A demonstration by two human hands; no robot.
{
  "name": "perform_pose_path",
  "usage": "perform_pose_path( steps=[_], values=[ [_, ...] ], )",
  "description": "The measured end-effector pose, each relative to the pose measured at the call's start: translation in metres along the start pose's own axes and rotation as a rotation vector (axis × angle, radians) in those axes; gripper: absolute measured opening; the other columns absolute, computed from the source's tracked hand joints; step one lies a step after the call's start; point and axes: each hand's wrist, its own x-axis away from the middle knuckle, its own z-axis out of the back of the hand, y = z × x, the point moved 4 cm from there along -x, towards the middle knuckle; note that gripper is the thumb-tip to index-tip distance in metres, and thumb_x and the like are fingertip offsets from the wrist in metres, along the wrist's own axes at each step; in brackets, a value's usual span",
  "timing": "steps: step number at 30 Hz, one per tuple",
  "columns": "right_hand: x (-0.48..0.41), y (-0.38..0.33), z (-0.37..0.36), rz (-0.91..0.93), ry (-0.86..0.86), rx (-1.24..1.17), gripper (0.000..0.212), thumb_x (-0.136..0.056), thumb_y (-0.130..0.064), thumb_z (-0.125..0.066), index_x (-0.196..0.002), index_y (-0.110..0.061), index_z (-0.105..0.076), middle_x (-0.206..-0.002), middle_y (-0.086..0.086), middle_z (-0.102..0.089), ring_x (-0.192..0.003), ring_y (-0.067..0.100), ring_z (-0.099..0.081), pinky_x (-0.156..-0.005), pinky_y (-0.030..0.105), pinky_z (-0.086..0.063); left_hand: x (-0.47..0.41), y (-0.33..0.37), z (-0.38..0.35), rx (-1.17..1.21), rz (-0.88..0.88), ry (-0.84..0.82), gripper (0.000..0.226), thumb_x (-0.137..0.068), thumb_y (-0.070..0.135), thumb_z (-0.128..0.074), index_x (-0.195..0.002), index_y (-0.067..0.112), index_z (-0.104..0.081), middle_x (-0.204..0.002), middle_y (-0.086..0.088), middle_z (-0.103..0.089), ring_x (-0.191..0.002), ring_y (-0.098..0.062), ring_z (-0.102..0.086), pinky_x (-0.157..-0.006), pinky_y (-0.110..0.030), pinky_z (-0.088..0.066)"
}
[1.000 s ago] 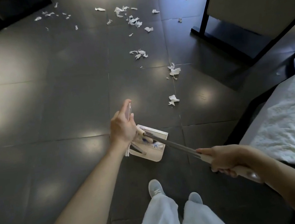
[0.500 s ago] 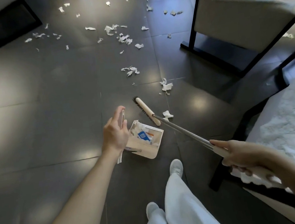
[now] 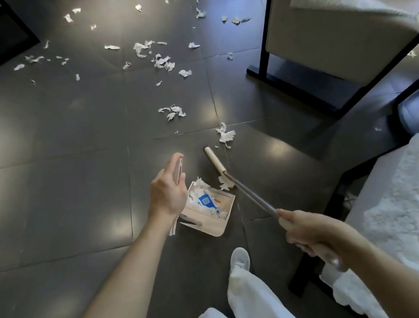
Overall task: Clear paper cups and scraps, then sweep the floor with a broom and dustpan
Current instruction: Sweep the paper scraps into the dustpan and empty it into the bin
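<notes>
**Broom head reaches past the dustpan mouth**

Since a moment ago the broom (image 3: 235, 182) head has slid further up the frame, now lying beside a white scrap (image 3: 225, 182) at the dustpan (image 3: 211, 212) rim. The right hand (image 3: 309, 231), lower right, is clenched around the broom's handle, arm extended. The left hand (image 3: 167, 190), centre frame, grasps the dustpan's upright handle with the forefinger stretched along it. More paper scraps (image 3: 165, 62) litter the dark floor (image 3: 44, 152) in the upper half.
</notes>
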Motion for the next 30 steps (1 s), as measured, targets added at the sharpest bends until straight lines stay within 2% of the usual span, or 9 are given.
perform_pose_path(
  steps=[3,7,12,16,20,25,28,30],
  values=[
    [0.006,0.002,0.0,0.039,-0.119,-0.09,0.076,-0.087,-0.006,-0.047,-0.152,-0.034,-0.018,-0.056,-0.003,-0.052,-0.04,0.008,-0.048,-0.041,0.021,-0.042,-0.014,0.014,-0.012,-0.001,-0.008,-0.002,0.042,-0.088,0.002,-0.059,-0.128,0.016,-0.058,-0.103,-0.019,-0.067,-0.093,-0.038,-0.061,-0.078,-0.03,-0.039],
    [0.017,0.021,0.024,-0.003,-0.159,-0.292,0.079,-0.087,-0.002,-0.051,-0.149,-0.04,-0.023,-0.059,0.002,-0.05,-0.039,0.008,-0.044,-0.042,0.024,-0.041,-0.031,0.02,-0.015,-0.048,-0.014,0.013,0.042,-0.088,0.004,-0.061,-0.127,0.019,-0.06,-0.096,-0.021,-0.067,-0.087,-0.041,-0.062,-0.073,-0.034,-0.043],
    [0.026,0.02,0.057,0.035,-0.084,-0.278,0.078,-0.088,-0.004,-0.05,-0.15,-0.04,-0.018,-0.064,0.003,-0.054,-0.039,0.008,-0.046,-0.043,0.023,-0.044,-0.055,0.023,-0.012,-0.047,-0.006,0.065,0.041,-0.088,0.003,-0.061,-0.125,0.019,-0.061,-0.091,-0.021,-0.066,-0.081,-0.039,-0.061,-0.067,-0.024,-0.032],
    [0.012,0.018,0.091,0.032,-0.007,-0.389,0.078,-0.089,-0.002,-0.049,-0.151,-0.039,-0.019,-0.059,0.005,-0.049,-0.037,0.01,-0.043,-0.039,0.023,-0.041,-0.086,0.033,-0.019,-0.046,-0.022,0.069,0.042,-0.087,0.0,-0.06,-0.125,0.016,-0.061,-0.088,-0.021,-0.065,-0.078,-0.038,-0.059,-0.065,-0.018,-0.027],
    [-0.015,0.009,0.134,0.036,0.067,-0.448,0.078,-0.087,0.001,-0.051,-0.151,-0.036,-0.023,-0.054,0.006,-0.047,-0.033,0.012,-0.041,-0.036,0.022,-0.038,-0.12,0.045,-0.031,-0.031,-0.041,0.046,0.042,-0.086,-0.003,-0.059,-0.126,0.013,-0.06,-0.096,-0.023,-0.066,-0.085,-0.04,-0.061,-0.066,-0.02,-0.028],
    [-0.067,-0.019,0.195,0.03,0.128,-0.386,0.079,-0.085,0.001,-0.05,-0.15,-0.034,-0.024,-0.052,0.005,-0.05,-0.034,0.013,-0.044,-0.038,0.024,-0.041,-0.177,0.045,-0.04,-0.031,-0.026,0.034,0.043,-0.087,-0.001,-0.06,-0.127,0.016,-0.06,-0.099,-0.023,-0.066,-0.087,-0.04,-0.062,-0.067,-0.025,-0.031],
    [-0.101,-0.043,0.228,-0.001,0.171,-0.244,0.08,-0.083,-0.001,-0.045,-0.152,-0.033,-0.021,-0.06,0.004,-0.054,-0.039,0.015,-0.051,-0.042,0.025,-0.044,-0.218,0.036,-0.038,-0.025,-0.001,0.019,0.044,-0.088,0.0,-0.06,-0.128,0.017,-0.059,-0.1,-0.022,-0.067,-0.091,-0.039,-0.062,-0.073,-0.03,-0.039],
    [-0.122,-0.055,0.239,-0.052,0.204,-0.104,0.077,-0.084,-0.007,-0.041,-0.152,-0.032,-0.017,-0.073,0.001,-0.053,-0.052,0.015,-0.057,-0.042,0.024,-0.043,-0.241,0.031,-0.037,-0.012,0.026,0.017,0.044,-0.088,0.002,-0.059,-0.129,0.018,-0.058,-0.102,-0.02,-0.067,-0.094,-0.037,-0.062,-0.076,-0.03,-0.041]
  ],
)
